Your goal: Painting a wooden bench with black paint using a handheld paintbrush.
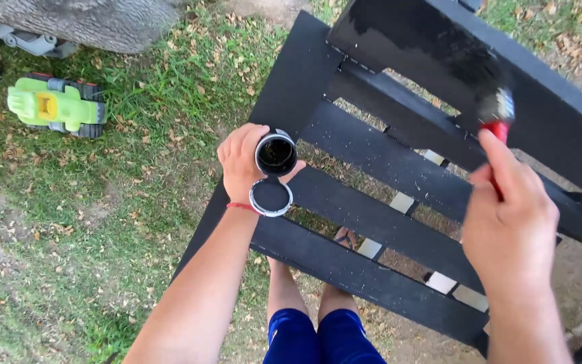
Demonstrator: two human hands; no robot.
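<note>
Left hand (240, 165) is wrapped around a small paint can (276, 154), fingers clamped on its side, the open mouth facing up toward the camera with dark paint inside. The can's round lid (271, 197) is held just below the can, against the same hand, its dark inner face up. A red band (240, 206) sits on that wrist. Right hand (510, 222) is closed on the red handle of a brush (496, 111); the brush's long axis runs up and slightly left from the hand, bristles pointing away from the person, and the dark bristle end lies on a wide black plank (412, 47) at upper right. The plank looks glossy with wet paint near the bristles. Both hands are above a black slatted pallet (372, 216), its slats running diagonally from upper left to lower right, with gaps showing ground and pale blocks underneath. Can and lid hang over the pallet's left edge. Below, the person's legs in blue shorts (321, 337) stand on grass (102, 222) with dry leaves. A green toy truck (55, 106) lies well apart at upper left, near a grey tree trunk (82, 23).
</note>
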